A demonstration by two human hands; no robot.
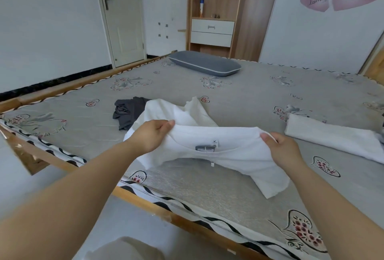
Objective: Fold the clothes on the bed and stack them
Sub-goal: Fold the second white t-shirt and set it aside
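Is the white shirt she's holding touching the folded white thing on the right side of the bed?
Apart. The head view shows bare grey mattress between the white shirt and the folded white cloth.

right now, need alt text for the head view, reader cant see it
Both hands, left hand and right hand, pinch the shoulders of a white T-shirt above a grey bed. A dark garment lies behind; a folded white garment lies right.
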